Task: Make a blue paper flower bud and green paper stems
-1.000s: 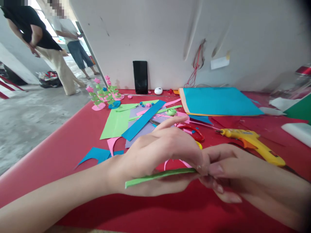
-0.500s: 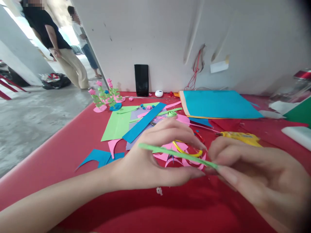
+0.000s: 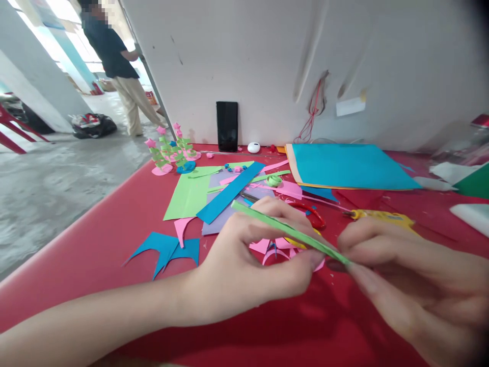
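Observation:
A narrow green paper strip slants across in front of me above the table, its far end free at the upper left. My right hand pinches the strip's lower right end between thumb and fingers. Close beside it, my left hand has its thumb and fingertips closed on the same strip. Beneath and behind my left hand lie scissors with red and yellow handles, partly hidden, among pink paper scraps. A coiled green paper strip rests just beyond.
Small paper flowers stand at the table's back left. Green paper, a blue strip and blue scraps lie nearer. A phone leans on the wall. Blue sheets and a yellow glue gun are rightward. One person stands beyond.
My left thumb and fingers have come together on the green strip; before, they were apart around it. The strip tilts more steeply. In the background, one person has moved and another is out of view.

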The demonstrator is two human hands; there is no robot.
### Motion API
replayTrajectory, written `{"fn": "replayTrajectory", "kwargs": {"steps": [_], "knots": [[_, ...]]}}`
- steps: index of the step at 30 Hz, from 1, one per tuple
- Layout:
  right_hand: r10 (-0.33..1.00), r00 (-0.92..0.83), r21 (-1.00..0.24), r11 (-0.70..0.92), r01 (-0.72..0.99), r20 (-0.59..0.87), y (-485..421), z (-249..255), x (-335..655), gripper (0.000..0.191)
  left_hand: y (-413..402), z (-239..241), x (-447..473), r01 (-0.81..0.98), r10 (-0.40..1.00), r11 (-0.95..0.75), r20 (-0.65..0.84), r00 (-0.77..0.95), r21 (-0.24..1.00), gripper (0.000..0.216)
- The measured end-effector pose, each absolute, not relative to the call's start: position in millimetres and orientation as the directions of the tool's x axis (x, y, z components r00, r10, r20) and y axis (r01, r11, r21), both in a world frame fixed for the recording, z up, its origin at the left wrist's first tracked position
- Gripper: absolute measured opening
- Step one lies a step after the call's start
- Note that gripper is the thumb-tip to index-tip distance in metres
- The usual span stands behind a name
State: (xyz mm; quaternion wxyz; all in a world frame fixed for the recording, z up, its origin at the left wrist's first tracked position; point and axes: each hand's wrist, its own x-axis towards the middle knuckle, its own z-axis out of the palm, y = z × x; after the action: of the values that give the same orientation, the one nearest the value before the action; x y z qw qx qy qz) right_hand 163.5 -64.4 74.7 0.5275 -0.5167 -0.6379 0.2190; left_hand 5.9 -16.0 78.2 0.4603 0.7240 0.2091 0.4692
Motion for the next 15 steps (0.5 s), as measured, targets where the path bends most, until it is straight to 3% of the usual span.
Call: {"fn": "replayTrajectory", "kwargs": {"steps": [11, 15], "knots": [[0.932, 0.113, -0.832, 0.248, 0.496, 0.345, -67.3, 77.0, 161.6, 0.014, -13.5, 77.1, 5.6, -0.127, 0.708, -0.548, 0.539, 0.456, 0.827, 0.011], [0.951, 0.063, -0.866, 0.246, 0.435, 0.302, -67.0, 78.8, 161.6, 0.014, -13.3, 77.9, 5.1, -0.079, 0.699, -0.559, 0.521, 0.490, 0.825, 0.012]]}}
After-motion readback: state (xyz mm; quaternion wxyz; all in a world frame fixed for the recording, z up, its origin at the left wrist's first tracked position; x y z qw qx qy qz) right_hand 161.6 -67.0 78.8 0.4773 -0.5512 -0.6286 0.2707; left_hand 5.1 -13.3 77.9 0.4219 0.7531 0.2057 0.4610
